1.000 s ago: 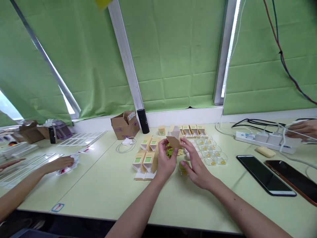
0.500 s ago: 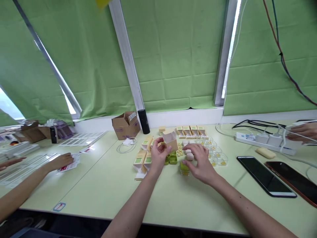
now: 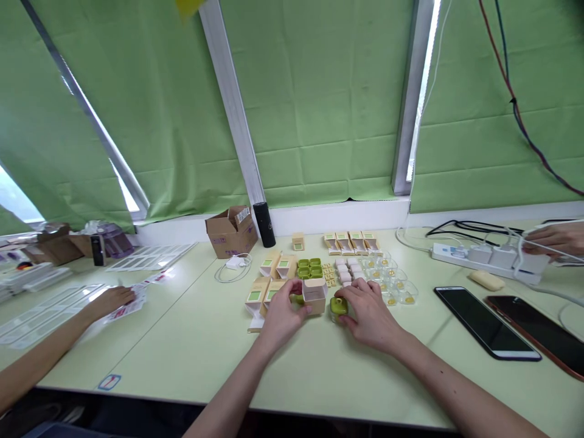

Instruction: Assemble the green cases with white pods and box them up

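My left hand (image 3: 283,314) grips a small open-topped cardboard box (image 3: 314,303) by its left side, just above or on the table. Close by on the right, my right hand (image 3: 370,311) has fingers and thumb around a small clear container with a green top (image 3: 338,306). Beyond the hands lie several green square pieces (image 3: 309,267), tiny yellow squares (image 3: 329,275) and pale pink blocks (image 3: 345,267). Clear cups with yellow centres (image 3: 396,281) are grouped to the right. Small cartons with green labels (image 3: 255,296) stand left of my left hand, partly covered by it.
More small cartons (image 3: 351,242) line the back. A brown cardboard box (image 3: 232,233), black bottle (image 3: 264,224) and white charger cable (image 3: 236,261) sit back left. Phones (image 3: 488,322) and a power strip (image 3: 488,260) lie right. Another person's hand (image 3: 114,299) rests on printed sheets at left.
My left hand has come down and nearer with the cardboard box, uncovering the green pieces. My right fingers have closed around the green-topped container.
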### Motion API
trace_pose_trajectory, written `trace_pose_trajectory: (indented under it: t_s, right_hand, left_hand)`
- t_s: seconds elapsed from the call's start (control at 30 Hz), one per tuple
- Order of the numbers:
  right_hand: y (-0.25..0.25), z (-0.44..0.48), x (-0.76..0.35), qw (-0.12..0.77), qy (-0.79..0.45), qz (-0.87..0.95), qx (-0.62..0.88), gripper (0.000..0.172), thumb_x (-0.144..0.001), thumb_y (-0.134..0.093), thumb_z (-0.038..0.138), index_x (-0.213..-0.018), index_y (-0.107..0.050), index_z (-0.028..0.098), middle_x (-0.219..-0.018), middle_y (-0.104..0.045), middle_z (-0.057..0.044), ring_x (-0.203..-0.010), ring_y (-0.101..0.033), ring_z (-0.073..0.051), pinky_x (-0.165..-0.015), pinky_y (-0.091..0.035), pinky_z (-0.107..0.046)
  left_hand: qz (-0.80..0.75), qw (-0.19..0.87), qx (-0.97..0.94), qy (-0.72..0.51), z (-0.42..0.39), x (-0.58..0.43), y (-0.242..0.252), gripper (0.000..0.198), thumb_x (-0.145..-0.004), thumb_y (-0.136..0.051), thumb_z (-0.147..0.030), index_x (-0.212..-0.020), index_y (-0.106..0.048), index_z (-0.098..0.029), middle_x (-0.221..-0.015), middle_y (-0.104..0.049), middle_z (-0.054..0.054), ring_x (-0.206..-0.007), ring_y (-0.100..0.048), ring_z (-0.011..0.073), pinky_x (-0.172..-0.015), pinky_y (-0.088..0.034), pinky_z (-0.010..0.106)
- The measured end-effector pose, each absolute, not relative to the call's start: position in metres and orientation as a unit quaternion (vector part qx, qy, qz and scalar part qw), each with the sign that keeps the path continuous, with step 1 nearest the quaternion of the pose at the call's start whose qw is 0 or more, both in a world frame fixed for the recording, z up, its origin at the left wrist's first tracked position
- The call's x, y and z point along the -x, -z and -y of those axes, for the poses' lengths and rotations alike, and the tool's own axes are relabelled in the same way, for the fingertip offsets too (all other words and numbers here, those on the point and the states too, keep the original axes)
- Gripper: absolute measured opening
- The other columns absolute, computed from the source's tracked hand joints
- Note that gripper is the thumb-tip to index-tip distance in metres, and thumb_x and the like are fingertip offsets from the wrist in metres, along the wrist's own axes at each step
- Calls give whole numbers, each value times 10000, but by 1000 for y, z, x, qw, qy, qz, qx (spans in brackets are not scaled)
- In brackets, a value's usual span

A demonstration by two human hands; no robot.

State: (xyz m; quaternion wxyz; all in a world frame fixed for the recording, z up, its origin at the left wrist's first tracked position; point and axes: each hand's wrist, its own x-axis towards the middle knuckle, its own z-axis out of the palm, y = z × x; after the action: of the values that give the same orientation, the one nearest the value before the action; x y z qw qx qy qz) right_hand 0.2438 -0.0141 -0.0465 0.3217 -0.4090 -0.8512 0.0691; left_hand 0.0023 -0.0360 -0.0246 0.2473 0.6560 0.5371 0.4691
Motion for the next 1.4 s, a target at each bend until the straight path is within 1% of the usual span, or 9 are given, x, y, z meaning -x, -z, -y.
trace_pose_trajectory:
  t_s: [0.13,0.37,0.6,0.67,0.83,0.9,1.03,1.2,1.4]
  right_hand:
    - [46,12,-248,299,-59,846,437,300,-777,-709,201,-1070,-670,248,-1051,-767,-90,-1074,-557,-337,-928,-356,-504]
    - [43,9,-254,277,-52,833,475,385,-780,-721,200,-1160,-658,222,-1167,-756,-78,-1139,-537,-317,-965,-337,-461]
    - [45,8,-254,277,-48,834,476,414,-778,-730,196,-1184,-656,227,-1174,-762,-77,-1130,-535,-318,-948,-333,-452]
    - [45,8,-253,272,-53,834,478,392,-777,-732,198,-1163,-668,223,-1149,-765,-79,-1116,-537,-318,-938,-333,-452]
    - [43,10,-252,276,-59,834,474,378,-799,-717,201,-1172,-665,220,-1149,-762,-92,-1113,-534,-323,-914,-336,-444]
    - [42,10,-251,276,-58,834,474,392,-797,-716,192,-1184,-658,222,-1158,-760,-91,-1114,-532,-323,-914,-336,-441]
    - [42,10,-251,273,-60,832,479,359,-803,-706,191,-1159,-667,221,-1133,-764,-89,-1099,-536,-321,-908,-335,-441]
    - [44,8,-251,270,-62,833,479,314,-809,-706,202,-1123,-693,220,-1103,-760,-87,-1091,-548,-318,-905,-334,-446]
    - [44,2,-256,299,-107,805,501,405,-823,-696,216,-1228,-673,226,-1174,-729,-97,-1134,-556,-332,-938,-354,-466]
  left_hand:
    - [-557,234,-670,-431,43,-7,25,466,-679,-800,-144,-1127,-705,-232,-1111,-768,78,-1014,-709,300,-908,-546,416]
    - [-608,169,-703,-327,52,-20,26,477,-725,-799,-200,-1185,-676,-227,-1181,-739,93,-1148,-649,338,-1043,-461,475]
    - [-598,108,-714,-349,51,-24,26,694,-706,-831,-208,-1331,-529,-234,-1290,-670,134,-1295,-559,390,-1089,-388,567]
    - [-575,84,-714,-391,53,-21,26,606,-726,-822,-220,-1260,-536,-238,-1339,-620,126,-1296,-551,364,-1088,-410,551]
    - [-499,52,-752,-427,59,-16,26,139,-864,-705,-192,-991,-688,-243,-1403,-569,96,-1312,-558,305,-1092,-469,494]
    - [-488,40,-768,-414,58,-16,26,129,-904,-677,-205,-989,-753,-267,-1414,-600,85,-1322,-568,306,-1114,-464,507]
    - [-492,57,-781,-380,50,-16,23,195,-935,-655,-259,-1080,-784,-275,-1351,-700,84,-1295,-614,312,-1119,-476,534]
    - [-516,99,-752,-398,32,-20,17,216,-956,-603,-289,-1047,-787,-220,-1124,-793,90,-1098,-713,283,-1045,-534,487]
    - [-505,186,-736,-411,14,-24,11,268,-915,-626,-232,-1133,-781,-212,-1113,-799,82,-1017,-736,252,-984,-564,410]
